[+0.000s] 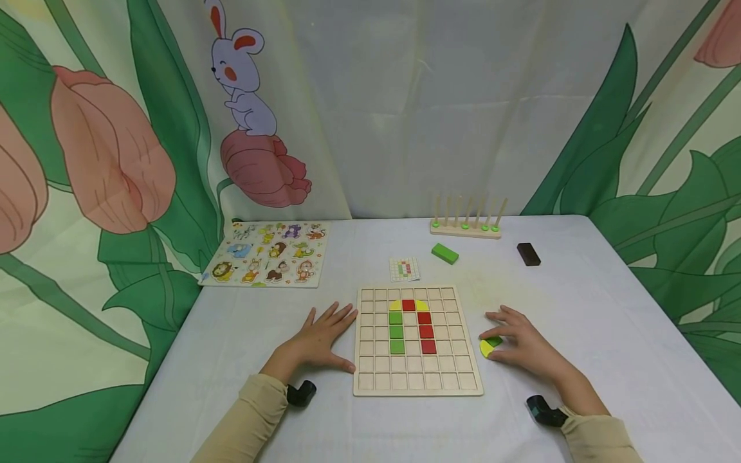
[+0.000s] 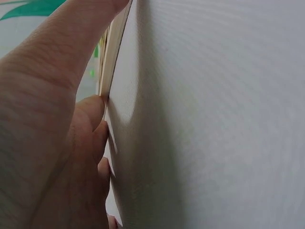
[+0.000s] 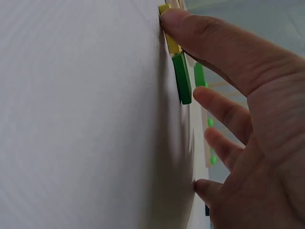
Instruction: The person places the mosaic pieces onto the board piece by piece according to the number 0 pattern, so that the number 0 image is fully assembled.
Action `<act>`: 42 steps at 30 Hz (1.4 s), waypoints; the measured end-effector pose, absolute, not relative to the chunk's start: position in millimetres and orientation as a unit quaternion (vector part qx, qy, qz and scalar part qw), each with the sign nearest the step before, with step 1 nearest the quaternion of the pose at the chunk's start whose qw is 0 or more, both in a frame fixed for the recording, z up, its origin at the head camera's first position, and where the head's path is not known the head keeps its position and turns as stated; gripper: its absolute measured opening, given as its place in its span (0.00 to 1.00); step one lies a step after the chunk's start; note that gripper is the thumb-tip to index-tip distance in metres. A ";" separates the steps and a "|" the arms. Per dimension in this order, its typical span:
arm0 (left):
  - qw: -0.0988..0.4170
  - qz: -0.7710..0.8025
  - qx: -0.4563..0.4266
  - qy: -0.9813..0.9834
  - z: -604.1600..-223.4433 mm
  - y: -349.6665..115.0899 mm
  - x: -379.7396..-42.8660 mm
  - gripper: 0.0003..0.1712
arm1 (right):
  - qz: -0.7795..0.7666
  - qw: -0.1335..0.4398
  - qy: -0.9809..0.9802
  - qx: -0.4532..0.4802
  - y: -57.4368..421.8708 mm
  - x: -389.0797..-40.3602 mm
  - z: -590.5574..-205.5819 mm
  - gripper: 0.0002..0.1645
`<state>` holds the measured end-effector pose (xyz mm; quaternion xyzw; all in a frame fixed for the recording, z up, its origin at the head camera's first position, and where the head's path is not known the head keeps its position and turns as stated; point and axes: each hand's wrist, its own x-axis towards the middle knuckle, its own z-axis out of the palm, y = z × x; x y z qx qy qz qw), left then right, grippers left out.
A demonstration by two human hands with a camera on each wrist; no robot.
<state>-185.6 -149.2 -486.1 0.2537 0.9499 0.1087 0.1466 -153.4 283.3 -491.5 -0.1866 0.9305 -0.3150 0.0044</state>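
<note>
A wooden grid board [image 1: 372, 382] lies flat on the table. It bears three green tiles [image 1: 396, 332], several red tiles [image 1: 426, 331] and two yellow rounded corner tiles [image 1: 421, 305]. My left hand [image 1: 315, 344] is spread with thumb and fingertips at the board's left edge; in the left wrist view they meet its side [image 2: 112, 52]. Right of the board, my right hand [image 1: 523, 344] pinches a yellow rounded tile [image 1: 485, 348] and a green tile [image 1: 494, 341] between thumb and index finger. The right wrist view shows the thumb on the yellow tile [image 3: 172, 44], the green tile [image 3: 181, 78] adjoining it.
Behind the board lie a small pattern card [image 1: 404, 269], a green block [image 1: 444, 253] and a black block [image 1: 529, 254]. Farther back stands a pegged wooden rack [image 1: 463, 230] with green beads. An animal picture board [image 1: 272, 253] lies at the back left, before a printed curtain [image 1: 382, 116].
</note>
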 end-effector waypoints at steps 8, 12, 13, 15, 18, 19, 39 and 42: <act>0.149 0.108 0.252 0.950 -485.3 -149.2 -185.0 0.67 | -0.293 -0.002 0.939 -0.178 279.3 -153.6 -491.8 0.16; 0.150 0.105 0.253 0.950 -485.0 -149.0 -185.2 0.67 | -0.290 -0.008 0.939 -0.183 279.3 -153.6 -491.9 0.14; 0.151 0.104 0.253 0.950 -484.9 -149.0 -185.2 0.67 | -0.291 -0.008 0.939 -0.184 279.5 -153.5 -492.0 0.14; 0.151 0.105 0.254 0.950 -484.5 -148.8 -185.1 0.67 | -0.294 -0.007 0.938 -0.184 280.0 -153.5 -492.0 0.14; 0.152 0.103 0.254 0.950 -483.9 -148.4 -185.1 0.67 | -0.296 -0.008 0.937 -0.183 280.9 -154.3 -492.4 0.13; 0.151 0.102 0.254 0.950 -483.4 -148.3 -184.8 0.67 | -0.294 -0.011 0.938 -0.184 281.1 -154.6 -492.2 0.13; 0.159 0.105 0.253 0.949 -485.2 -147.9 -187.4 0.67 | -0.233 -0.035 0.946 -0.224 273.8 -161.5 -481.1 0.14; 0.158 0.107 0.251 0.949 -483.7 -147.8 -186.9 0.66 | -0.215 -0.034 0.956 -0.198 270.3 -161.6 -480.3 0.17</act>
